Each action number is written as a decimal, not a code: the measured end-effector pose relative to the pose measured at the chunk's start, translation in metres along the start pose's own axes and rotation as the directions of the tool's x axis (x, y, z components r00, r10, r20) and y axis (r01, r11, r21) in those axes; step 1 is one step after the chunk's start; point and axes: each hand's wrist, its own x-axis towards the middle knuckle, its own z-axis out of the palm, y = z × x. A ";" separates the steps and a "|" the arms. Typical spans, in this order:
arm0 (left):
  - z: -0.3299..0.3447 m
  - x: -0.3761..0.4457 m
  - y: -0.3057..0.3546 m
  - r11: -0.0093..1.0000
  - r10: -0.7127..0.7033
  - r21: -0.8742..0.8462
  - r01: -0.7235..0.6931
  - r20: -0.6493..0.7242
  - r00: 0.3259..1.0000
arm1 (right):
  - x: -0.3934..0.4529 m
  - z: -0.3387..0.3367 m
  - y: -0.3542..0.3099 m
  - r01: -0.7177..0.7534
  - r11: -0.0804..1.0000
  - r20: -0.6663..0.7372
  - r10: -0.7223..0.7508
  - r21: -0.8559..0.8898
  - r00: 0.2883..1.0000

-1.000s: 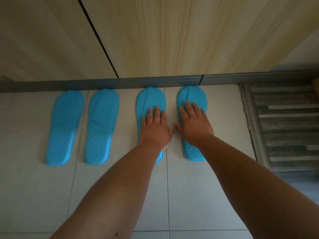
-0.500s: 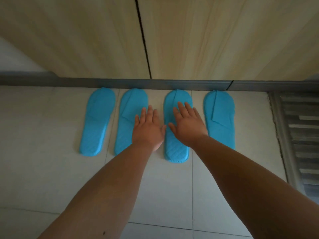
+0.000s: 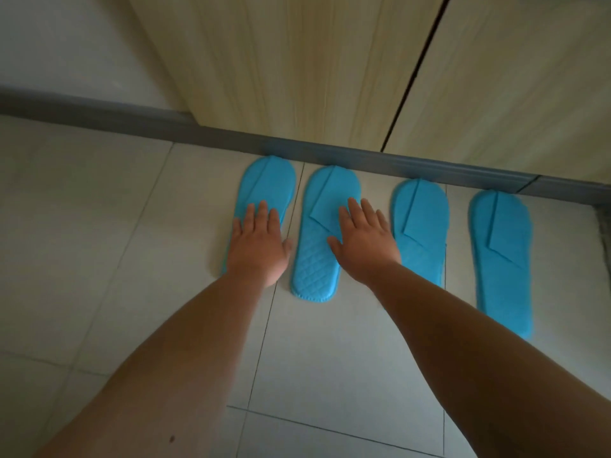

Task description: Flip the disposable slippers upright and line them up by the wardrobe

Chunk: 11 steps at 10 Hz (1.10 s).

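I see both hands flat, fingers extended and gripping nothing: left hand presses the first slipper, right hand the second slipper. Four blue slippers lie toes against the wardrobe plinth.

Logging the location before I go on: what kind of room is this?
Probably a bedroom or hotel room: pale wood wardrobe doors over a grey plinth, a tiled floor, and four blue disposable slippers lined up.
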 end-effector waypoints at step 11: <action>0.018 0.007 -0.020 1.000 0.010 -0.020 -0.009 0.045 0.999 | 0.018 0.018 -0.027 -0.046 0.999 0.103 0.043 0.029 0.994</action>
